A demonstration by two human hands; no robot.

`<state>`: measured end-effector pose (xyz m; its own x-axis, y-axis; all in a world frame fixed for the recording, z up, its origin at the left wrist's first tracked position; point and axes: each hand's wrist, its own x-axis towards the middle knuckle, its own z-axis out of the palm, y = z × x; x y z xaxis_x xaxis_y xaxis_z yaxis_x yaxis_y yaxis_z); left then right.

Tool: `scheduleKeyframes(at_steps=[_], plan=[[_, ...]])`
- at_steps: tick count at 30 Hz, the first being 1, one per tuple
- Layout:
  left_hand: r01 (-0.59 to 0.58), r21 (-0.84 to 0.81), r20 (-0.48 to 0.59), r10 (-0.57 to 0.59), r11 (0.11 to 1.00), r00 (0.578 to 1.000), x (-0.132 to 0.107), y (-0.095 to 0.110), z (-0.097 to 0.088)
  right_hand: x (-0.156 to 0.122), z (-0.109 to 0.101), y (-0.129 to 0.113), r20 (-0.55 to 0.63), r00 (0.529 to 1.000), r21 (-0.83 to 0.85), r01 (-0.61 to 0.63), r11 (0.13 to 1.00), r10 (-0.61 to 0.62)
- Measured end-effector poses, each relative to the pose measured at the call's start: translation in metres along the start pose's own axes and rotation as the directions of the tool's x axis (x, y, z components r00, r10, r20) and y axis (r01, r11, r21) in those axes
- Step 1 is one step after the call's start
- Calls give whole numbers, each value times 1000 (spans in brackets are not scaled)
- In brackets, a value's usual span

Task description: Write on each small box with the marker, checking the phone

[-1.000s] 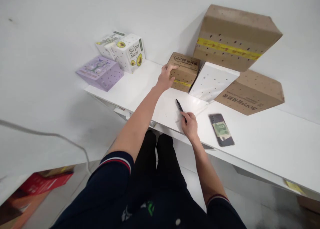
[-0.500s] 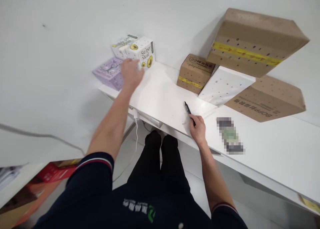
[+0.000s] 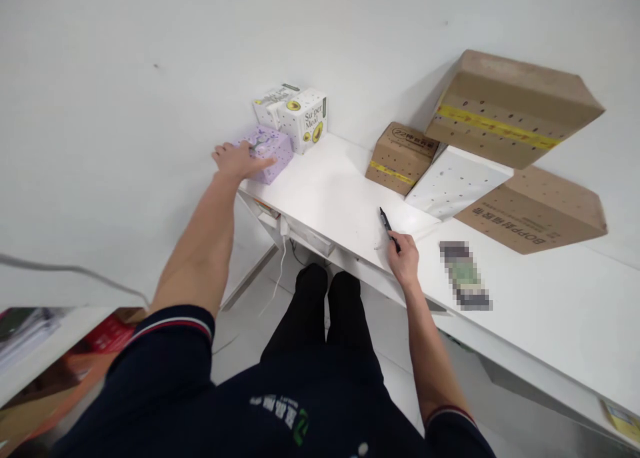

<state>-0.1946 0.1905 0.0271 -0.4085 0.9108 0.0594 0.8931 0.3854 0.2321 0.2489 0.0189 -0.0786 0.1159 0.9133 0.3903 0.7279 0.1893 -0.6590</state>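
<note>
Left hand (image 3: 239, 163) open, fingers stretched flat, lying on near-left top edge of small lilac cardboard box (image 3: 274, 153); lilac box sits at left end of white desk (image 3: 330, 191), close to the wall

Right hand (image 3: 405, 258) closed round black marker pen (image 3: 387, 223), heel of hand near front edge of desk, pen tip pointing away toward the boxes

Just behind lilac box: white avocado-print carton (image 3: 306, 118), touching or nearly so, with second white carton (image 3: 270, 105) tucked behind it

Beyond the pen: small brown cardboard box with yellow tape (image 3: 400, 157), flat white dotted box (image 3: 453, 181) leaning beside it

Large brown cardboard box with yellow tape (image 3: 510, 111) tilted on top, resting over flat brown printed cardboard box (image 3: 540, 211)

Pixelated dark flat item (image 3: 465, 275) lies on desk just right of right hand, not touching
</note>
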Motion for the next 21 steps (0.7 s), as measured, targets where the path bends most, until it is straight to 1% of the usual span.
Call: scheduleKeyframes(at_steps=[3, 6, 8, 11, 13, 15, 17, 18, 19, 21], plan=[[1, -56, 38, 1, 998, 999, -28, 19, 0, 1, 2, 3, -9, 1000, 8, 6, 1000, -6], [-3, -117, -9, 2, 993, 1000, -73, 44, 6, 1, 2, 5, -31, 1000, 17, -1, 1000, 1], [-44, -127, -54, 38, 991, 998, -114, 66, 13, 1, 2, 5, -48, 999, 21, -7, 1000, 8], [-103, -122, -105, 90, 987, 990, -186, 102, 25, 0, 3, 6, -72, 997, 36, -24, 999, 26], [-171, -123, -122, 156, 978, 980, -232, 123, 34, -1, 3, 8, -102, 994, 53, -27, 998, 32], [-260, -154, -113, 244, 953, 963, -270, 137, 43, -2, 4, 10, -145, 989, 75, -29, 997, 39], [-349, -201, -120, 331, 915, 936, -295, 145, 51, -3, 5, 13, -185, 981, 95, -39, 995, 56], [-387, -228, -129, 366, 894, 922, -302, 146, 54, -3, 6, 14, -200, 978, 103, -47, 994, 67], [-420, -261, -146, 395, 869, 907, -306, 146, 57, -3, 6, 16, -211, 974, 107, -54, 993, 76], [-470, -368, -197, 427, 802, 883, -305, 140, 63, -2, 6, 17, -221, 971, 114, -66, 991, 90]])
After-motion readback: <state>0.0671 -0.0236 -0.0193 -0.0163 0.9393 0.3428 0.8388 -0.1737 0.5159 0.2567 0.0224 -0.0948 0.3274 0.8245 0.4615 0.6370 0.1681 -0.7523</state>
